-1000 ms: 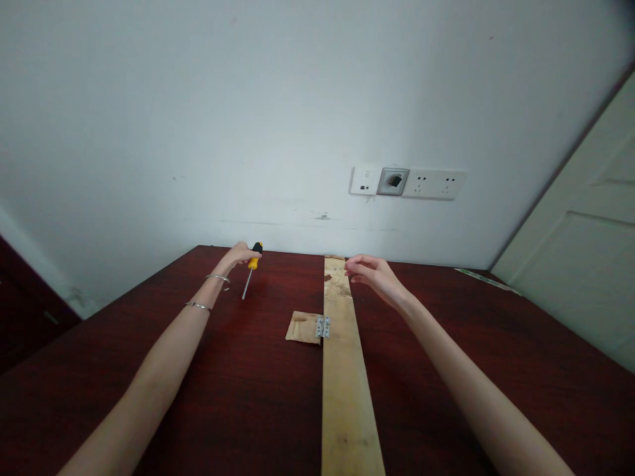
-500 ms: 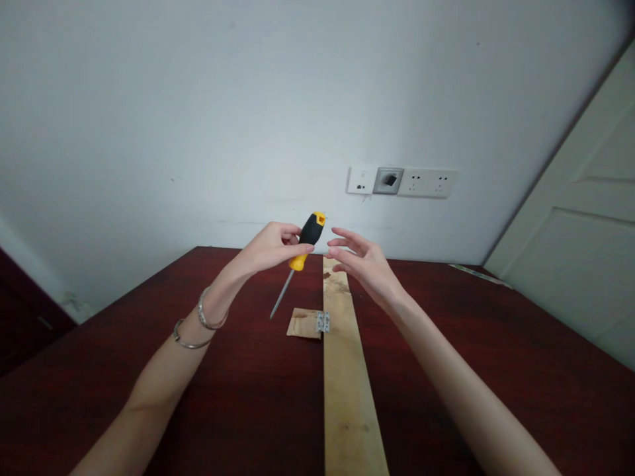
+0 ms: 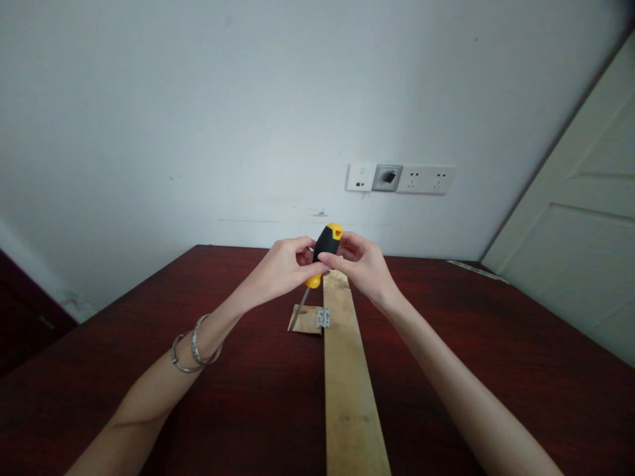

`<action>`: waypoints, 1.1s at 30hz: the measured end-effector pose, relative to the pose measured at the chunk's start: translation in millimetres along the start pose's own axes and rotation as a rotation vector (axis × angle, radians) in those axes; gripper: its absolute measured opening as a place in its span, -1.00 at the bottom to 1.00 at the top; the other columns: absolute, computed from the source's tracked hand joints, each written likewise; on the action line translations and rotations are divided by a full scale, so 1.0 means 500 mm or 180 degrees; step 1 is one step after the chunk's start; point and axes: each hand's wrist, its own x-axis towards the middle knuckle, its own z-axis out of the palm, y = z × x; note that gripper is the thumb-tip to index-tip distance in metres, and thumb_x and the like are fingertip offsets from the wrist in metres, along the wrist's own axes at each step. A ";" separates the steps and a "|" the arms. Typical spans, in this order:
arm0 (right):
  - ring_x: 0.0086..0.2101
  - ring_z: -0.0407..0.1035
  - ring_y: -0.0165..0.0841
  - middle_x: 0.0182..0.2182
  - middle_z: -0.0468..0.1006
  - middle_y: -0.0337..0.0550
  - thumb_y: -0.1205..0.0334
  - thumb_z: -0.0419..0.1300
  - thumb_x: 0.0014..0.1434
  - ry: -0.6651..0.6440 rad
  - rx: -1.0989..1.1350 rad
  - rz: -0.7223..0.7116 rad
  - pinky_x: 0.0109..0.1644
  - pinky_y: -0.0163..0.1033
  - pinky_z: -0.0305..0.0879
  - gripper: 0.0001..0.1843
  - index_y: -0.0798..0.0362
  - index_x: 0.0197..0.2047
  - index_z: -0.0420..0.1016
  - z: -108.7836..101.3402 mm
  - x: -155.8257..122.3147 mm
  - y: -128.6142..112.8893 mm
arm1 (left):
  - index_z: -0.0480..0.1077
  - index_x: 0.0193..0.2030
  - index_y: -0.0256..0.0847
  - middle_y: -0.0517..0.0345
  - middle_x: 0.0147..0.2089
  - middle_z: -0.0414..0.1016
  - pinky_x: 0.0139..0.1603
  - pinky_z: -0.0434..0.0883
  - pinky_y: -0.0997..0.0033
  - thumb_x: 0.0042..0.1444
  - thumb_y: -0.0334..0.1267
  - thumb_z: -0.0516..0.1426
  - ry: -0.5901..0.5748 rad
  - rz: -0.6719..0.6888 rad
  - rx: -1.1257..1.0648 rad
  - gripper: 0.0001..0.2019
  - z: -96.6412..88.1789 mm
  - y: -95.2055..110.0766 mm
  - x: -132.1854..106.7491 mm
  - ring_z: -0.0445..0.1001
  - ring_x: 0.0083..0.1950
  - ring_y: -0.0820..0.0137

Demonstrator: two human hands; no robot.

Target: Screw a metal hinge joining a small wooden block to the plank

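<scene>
My left hand (image 3: 285, 266) pinches the lower handle of the screwdriver (image 3: 325, 244) between thumb and fingers, and my right hand (image 3: 366, 266) has the thumb on the same handle, with its fingers curled behind; so both hands hold it, neither one nearer. I take the hinge (image 3: 323, 317) as my landmark: the screwdriver is raised beyond it, its long axis slanting, handle up and away from me, shaft down towards me and to the left. The tip therefore points left of the hinge, over the small wooden piece (image 3: 311, 319); whether it touches there, I cannot tell. This piece lies directly at the left of the hinge, and the long plank (image 3: 350, 383) carries its right side, running both towards me and away. Under all is the dark red tabletop (image 3: 238, 377). Far beyond the hinge, to the right, are wall sockets (image 3: 424, 180). Between tip and hinge I see nothing that blocks.
</scene>
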 end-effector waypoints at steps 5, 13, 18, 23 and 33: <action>-0.19 0.47 -0.27 -0.22 0.58 -0.11 0.12 0.38 -0.11 0.0024 -0.0130 -0.0238 -0.04 -0.08 0.38 -0.58 0.05 -0.16 0.47 -0.001 0.000 0.003 | 0.39 -0.10 -0.27 0.09 -0.18 0.47 -0.17 0.36 0.37 0.08 -0.19 0.17 -0.0192 0.0161 -0.0178 -0.72 -0.009 -0.011 -0.003 0.42 -0.19 0.39; -0.20 0.46 -0.26 -0.20 0.57 -0.11 0.10 0.36 -0.08 0.0325 -0.0564 -0.0370 -0.03 -0.08 0.40 -0.59 0.04 -0.13 0.49 -0.036 0.016 0.021 | 0.22 0.20 -0.20 -0.04 0.10 0.36 0.04 0.32 0.25 -0.01 -0.04 0.25 -0.1382 0.0198 0.0160 -0.36 0.005 -0.179 -0.004 0.35 0.06 0.26; -0.13 0.43 -0.22 -0.15 0.56 -0.08 0.07 0.34 -0.06 0.0434 -0.0602 -0.0369 -0.04 -0.07 0.42 -0.55 0.03 -0.08 0.50 -0.046 0.024 0.048 | 0.24 0.17 -0.30 -0.15 0.10 0.33 0.08 0.25 0.18 -0.10 0.13 0.26 -0.1895 0.0259 0.1050 -0.24 0.069 -0.239 -0.030 0.26 0.13 0.07; -0.10 0.44 -0.19 -0.13 0.57 -0.08 0.03 0.32 -0.03 0.0432 -0.0557 -0.0369 -0.01 -0.05 0.41 -0.49 0.05 0.00 0.49 -0.047 0.025 0.074 | 0.18 0.22 -0.35 -0.17 0.10 0.29 0.09 0.24 0.17 -0.16 0.21 0.25 -0.1941 0.0404 0.1303 -0.11 0.113 -0.248 -0.044 0.25 0.11 0.05; -0.02 0.41 -0.20 -0.02 0.53 -0.10 0.03 0.29 0.03 0.0550 -0.0481 -0.0496 0.14 -0.03 0.32 -0.42 -0.01 0.12 0.42 -0.031 0.032 0.100 | 0.25 0.16 -0.32 -0.08 -0.01 0.29 0.01 0.26 0.25 -0.17 0.18 0.27 -0.1882 0.0455 0.1330 -0.17 0.137 -0.266 -0.050 0.28 -0.01 0.15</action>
